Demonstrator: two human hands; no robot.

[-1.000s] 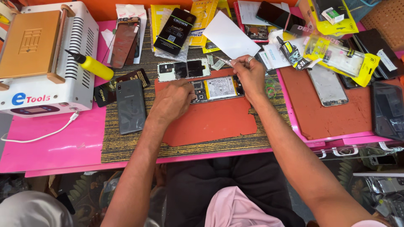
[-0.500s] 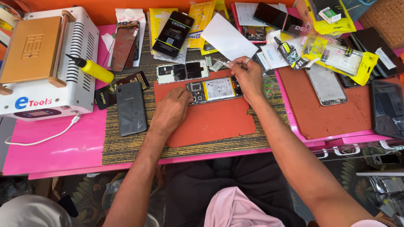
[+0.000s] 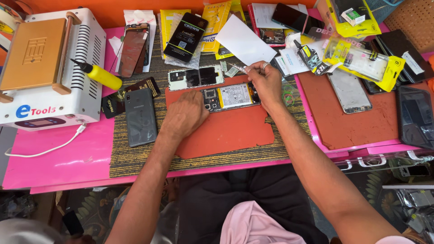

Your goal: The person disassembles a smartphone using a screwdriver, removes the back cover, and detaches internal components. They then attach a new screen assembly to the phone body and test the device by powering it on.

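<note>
An opened phone (image 3: 231, 96) with its back off lies on a red-orange work mat (image 3: 226, 129), battery and boards showing. My left hand (image 3: 184, 116) rests on the mat with its fingers pressing the phone's left end. My right hand (image 3: 264, 81) hovers at the phone's right end and pinches thin metal tweezers (image 3: 238, 68) that point left. A separated phone frame (image 3: 195, 77) lies just behind the opened phone.
A white and orange heating machine (image 3: 45, 68) stands at the left with a yellow squeeze bottle (image 3: 97, 74) beside it. A grey phone (image 3: 140, 116) lies left of the mat. Packaged parts, screens and a white sheet (image 3: 243, 40) crowd the back; another mat (image 3: 352, 122) with a phone shell sits right.
My left hand slid slightly down and left along the phone's end. My right hand lifted a little with the tweezers. The phone stays in place.
</note>
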